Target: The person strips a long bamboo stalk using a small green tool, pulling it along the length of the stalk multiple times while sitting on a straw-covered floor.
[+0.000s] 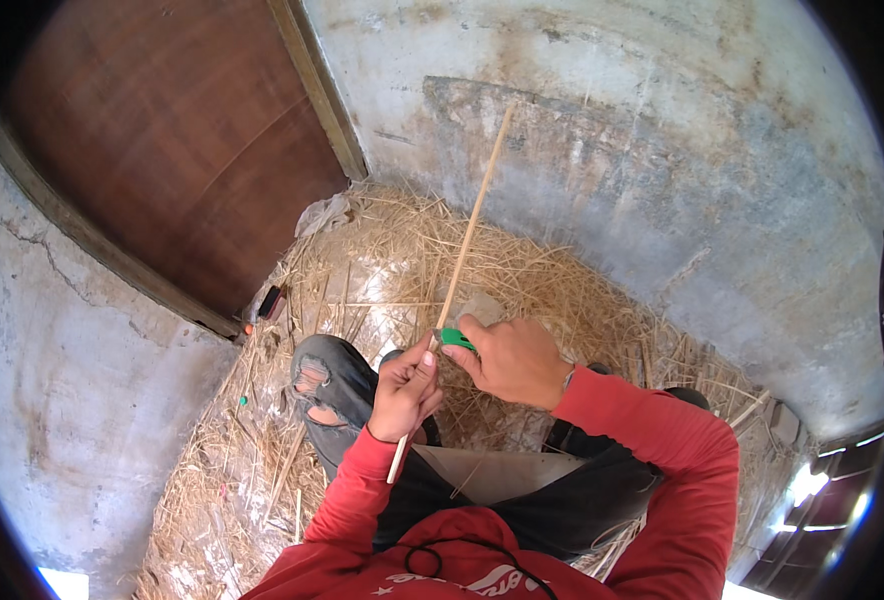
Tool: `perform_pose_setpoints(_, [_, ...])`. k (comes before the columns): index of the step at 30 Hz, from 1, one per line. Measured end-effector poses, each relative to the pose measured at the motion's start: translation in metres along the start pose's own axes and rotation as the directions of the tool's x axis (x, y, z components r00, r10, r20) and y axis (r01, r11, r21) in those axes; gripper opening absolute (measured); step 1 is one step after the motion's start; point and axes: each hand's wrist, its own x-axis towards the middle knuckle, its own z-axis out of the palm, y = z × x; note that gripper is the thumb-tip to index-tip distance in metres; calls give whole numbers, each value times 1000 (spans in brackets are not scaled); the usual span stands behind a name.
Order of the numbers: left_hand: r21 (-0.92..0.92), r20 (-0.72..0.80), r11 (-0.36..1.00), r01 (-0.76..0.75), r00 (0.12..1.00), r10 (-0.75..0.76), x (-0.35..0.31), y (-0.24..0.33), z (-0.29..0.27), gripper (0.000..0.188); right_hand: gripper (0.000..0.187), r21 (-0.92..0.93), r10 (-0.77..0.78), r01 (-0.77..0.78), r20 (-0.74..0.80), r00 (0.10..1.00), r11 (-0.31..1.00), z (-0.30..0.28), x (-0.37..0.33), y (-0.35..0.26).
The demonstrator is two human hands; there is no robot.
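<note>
Straw litter (582,300) covers the ground beneath us. One long pale stick (472,225), slanting upward, we hold in our left hand (404,390), fingers curled tight. Our right hand (512,358) pinches a small green tool (455,339) against it.

Straw heap (562,290) against wall (662,150), door (172,140) to its left, stick (467,240) above the straw.

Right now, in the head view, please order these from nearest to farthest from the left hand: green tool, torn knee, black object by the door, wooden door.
From the left hand:
1. Green tool, just right, in the right hand.
2. Torn knee, just left.
3. Black object, upper left, at the door's foot.
4. Wooden door, far upper left.
</note>
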Motion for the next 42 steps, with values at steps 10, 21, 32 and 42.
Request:
perform_pose_setpoints(10, [-54, -83, 997, 49, 995, -54, 2, 2, 6, 43, 39, -229, -129, 91, -158, 979, 969, 9, 18, 23])
perform_pose_setpoints(21, [-55, -41, 998, 19, 999, -21, -22, 0, 2, 44, 40, -10, -53, 54, 71, 996, 999, 10, -6, -9])
perform_pose_setpoints(32, [176, -24, 968, 177, 984, -176, -62, 15, 21, 48, 30, -70, 162, -186, -268, 950, 980, 2, 38, 144])
perform_pose_setpoints(42, [33, 44, 993, -116, 992, 114, -73, 1, -7, 47, 50, 384, 403, -285, -274, 873, 878, -46, 26, 139])
